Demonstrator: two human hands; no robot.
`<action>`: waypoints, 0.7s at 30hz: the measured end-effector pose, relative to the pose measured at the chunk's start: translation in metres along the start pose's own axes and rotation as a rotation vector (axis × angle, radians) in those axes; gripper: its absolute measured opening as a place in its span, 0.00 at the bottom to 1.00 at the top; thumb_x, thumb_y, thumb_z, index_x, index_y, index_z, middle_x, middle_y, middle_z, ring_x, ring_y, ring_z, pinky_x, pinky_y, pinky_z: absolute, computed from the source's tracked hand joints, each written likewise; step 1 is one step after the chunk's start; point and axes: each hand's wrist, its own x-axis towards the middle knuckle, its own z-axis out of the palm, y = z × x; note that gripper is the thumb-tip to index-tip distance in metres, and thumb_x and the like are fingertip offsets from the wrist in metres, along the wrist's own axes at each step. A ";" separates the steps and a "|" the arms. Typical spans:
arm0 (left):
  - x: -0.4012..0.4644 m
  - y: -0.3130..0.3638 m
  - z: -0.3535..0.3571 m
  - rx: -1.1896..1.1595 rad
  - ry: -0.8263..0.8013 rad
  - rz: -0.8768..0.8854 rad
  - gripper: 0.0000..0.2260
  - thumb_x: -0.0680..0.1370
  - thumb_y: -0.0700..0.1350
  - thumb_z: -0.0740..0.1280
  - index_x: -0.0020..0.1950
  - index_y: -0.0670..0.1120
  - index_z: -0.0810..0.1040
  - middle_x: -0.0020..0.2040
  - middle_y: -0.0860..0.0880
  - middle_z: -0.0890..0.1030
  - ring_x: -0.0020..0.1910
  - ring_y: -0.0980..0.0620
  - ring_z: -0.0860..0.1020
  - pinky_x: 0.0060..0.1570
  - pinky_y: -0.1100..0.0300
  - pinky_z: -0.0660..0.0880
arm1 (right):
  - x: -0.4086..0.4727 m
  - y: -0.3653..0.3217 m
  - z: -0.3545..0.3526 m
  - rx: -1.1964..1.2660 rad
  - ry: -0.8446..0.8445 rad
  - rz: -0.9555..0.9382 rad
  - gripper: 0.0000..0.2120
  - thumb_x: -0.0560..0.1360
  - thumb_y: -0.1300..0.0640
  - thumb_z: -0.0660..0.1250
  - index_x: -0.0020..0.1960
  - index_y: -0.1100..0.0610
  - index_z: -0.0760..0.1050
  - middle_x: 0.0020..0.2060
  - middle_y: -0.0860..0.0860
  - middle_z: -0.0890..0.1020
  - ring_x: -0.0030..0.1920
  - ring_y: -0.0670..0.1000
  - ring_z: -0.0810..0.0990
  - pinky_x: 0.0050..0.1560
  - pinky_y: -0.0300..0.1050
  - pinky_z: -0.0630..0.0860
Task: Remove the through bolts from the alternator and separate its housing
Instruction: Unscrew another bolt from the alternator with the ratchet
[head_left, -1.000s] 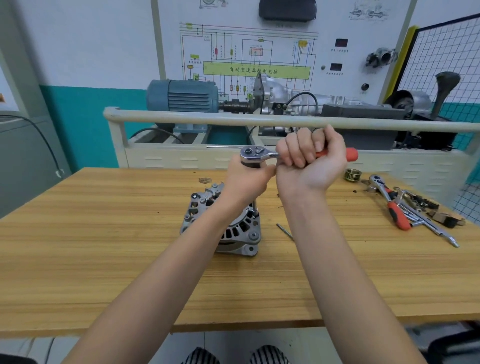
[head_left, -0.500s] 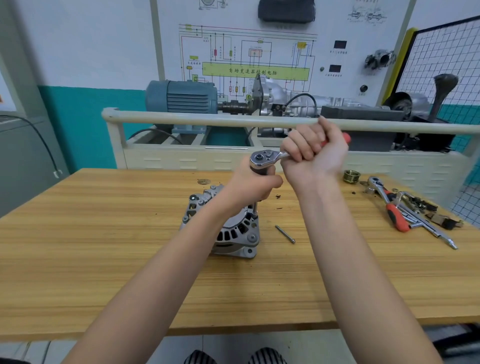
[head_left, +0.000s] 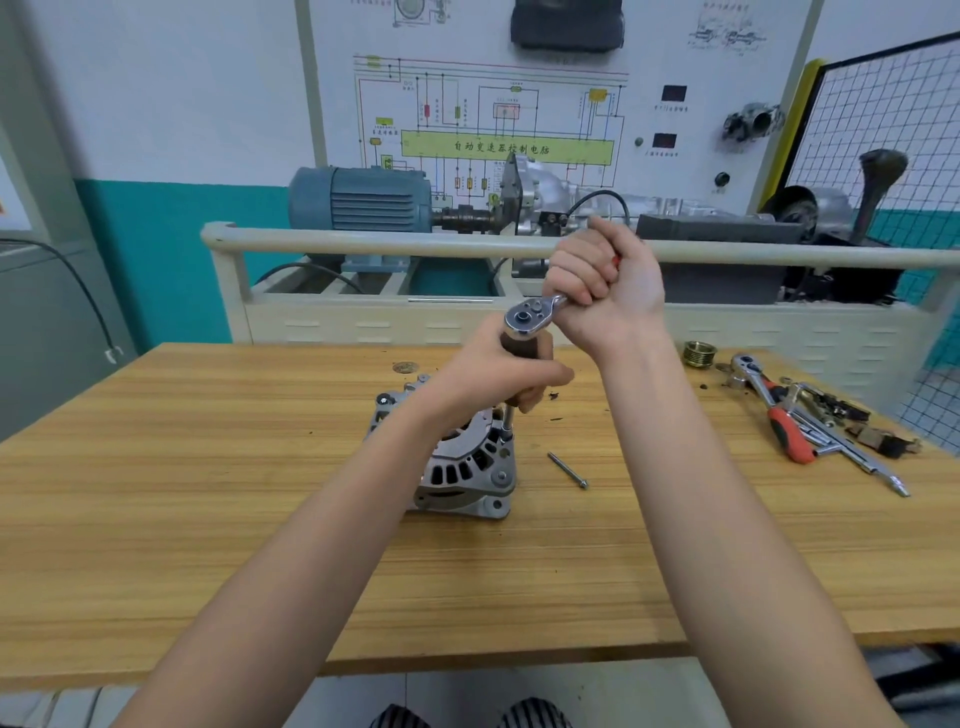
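One alternator (head_left: 457, 462), one loose bolt (head_left: 567, 470), left hand (head_left: 493, 379) grip clamped on extension (head_left: 522, 353), right hand (head_left: 605, 291) on ratchet (head_left: 530, 314)

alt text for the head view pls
Both hands work a ratchet on an alternator on a wooden table: right hand grips the handle, left hand holds its extension. A loose bolt lies beside it.

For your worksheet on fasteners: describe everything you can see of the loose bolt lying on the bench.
The loose bolt is a long, thin, silver metal shaft with a small head at its near right end. It lies flat and diagonal on the wooden bench, right of the alternator, apart from it. Nothing touches it but the bench.
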 end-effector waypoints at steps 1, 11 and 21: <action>0.001 0.000 -0.001 -0.029 -0.021 -0.001 0.20 0.72 0.30 0.68 0.24 0.46 0.68 0.22 0.47 0.68 0.22 0.49 0.67 0.28 0.62 0.67 | 0.002 -0.001 -0.001 0.008 0.003 0.020 0.20 0.74 0.59 0.56 0.23 0.57 0.62 0.16 0.47 0.61 0.18 0.44 0.53 0.18 0.37 0.52; 0.007 -0.004 0.019 0.012 0.397 0.005 0.17 0.70 0.28 0.63 0.25 0.43 0.64 0.21 0.50 0.65 0.22 0.54 0.62 0.25 0.64 0.61 | -0.033 0.030 -0.005 -0.019 0.040 -0.572 0.24 0.78 0.59 0.51 0.23 0.54 0.61 0.17 0.47 0.59 0.18 0.45 0.55 0.19 0.37 0.54; 0.001 -0.003 0.005 -0.020 0.050 0.038 0.14 0.68 0.37 0.68 0.25 0.45 0.69 0.21 0.48 0.69 0.22 0.49 0.67 0.28 0.62 0.67 | -0.010 0.000 -0.003 -0.011 0.001 -0.096 0.20 0.74 0.59 0.55 0.23 0.56 0.61 0.16 0.47 0.61 0.18 0.44 0.52 0.19 0.37 0.53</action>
